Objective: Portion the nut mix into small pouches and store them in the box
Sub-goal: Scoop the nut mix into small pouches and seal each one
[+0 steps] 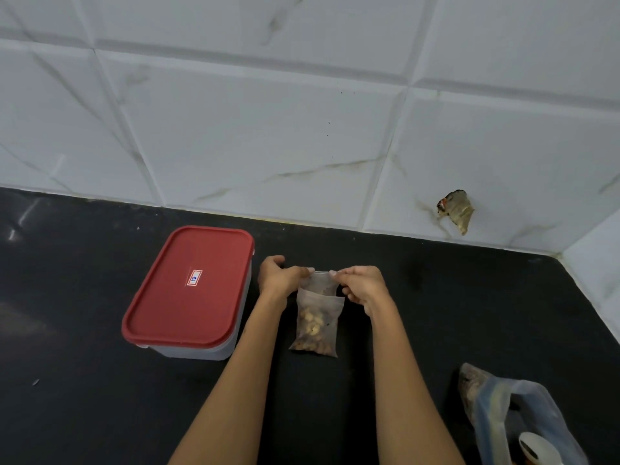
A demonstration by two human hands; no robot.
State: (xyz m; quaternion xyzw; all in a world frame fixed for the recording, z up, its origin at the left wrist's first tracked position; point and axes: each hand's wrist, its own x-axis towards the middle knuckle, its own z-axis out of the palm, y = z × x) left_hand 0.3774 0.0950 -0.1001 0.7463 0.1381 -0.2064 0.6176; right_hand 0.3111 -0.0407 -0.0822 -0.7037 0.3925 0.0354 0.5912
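Note:
A small clear pouch (317, 325) partly filled with nuts rests on the black counter (84, 380) in the middle of the head view. My left hand (280, 275) pinches the left end of its top strip and my right hand (360, 285) pinches the right end. The pouch's upper part is folded or doubled behind the filled lower part. To the left stands the storage box (188, 290), a clear tub with its red lid on and a small sticker on top. A large clear bag (513, 414) holding nut mix lies at the lower right.
A white rounded object (536, 448) lies in or by the large bag at the bottom right. White marble-look wall tiles rise behind the counter, with a crumpled scrap (456, 209) stuck on the wall at the right. The counter ends at a corner on the right.

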